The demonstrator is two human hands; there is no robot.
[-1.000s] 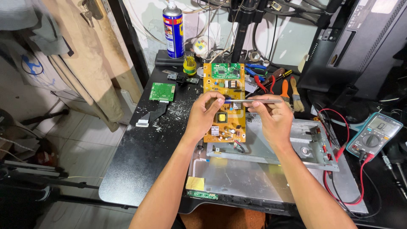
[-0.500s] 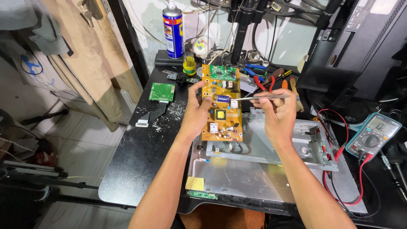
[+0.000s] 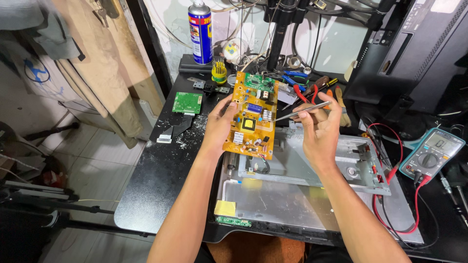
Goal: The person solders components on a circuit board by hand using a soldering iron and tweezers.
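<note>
My left hand (image 3: 218,125) grips the left edge of an orange circuit board (image 3: 251,114), holding it tilted above the black table. A small green board is fixed at its far end. My right hand (image 3: 319,127) pinches metal tweezers (image 3: 298,111) whose tips point left at the board's right edge, next to a finned silver part. Under both hands lies a flat silver metal panel (image 3: 312,199) with a raised bracket.
A teal multimeter (image 3: 431,153) with red leads rests at the right. A small green board (image 3: 187,103) and ribbon cable lie left. Pliers and screwdrivers (image 3: 312,87), a spray can (image 3: 200,31) and a black monitor (image 3: 409,53) stand behind.
The orange board was lifted off the metal panel and tilted up toward the far side. My right hand drew back right with the tweezers, off the board's middle.
</note>
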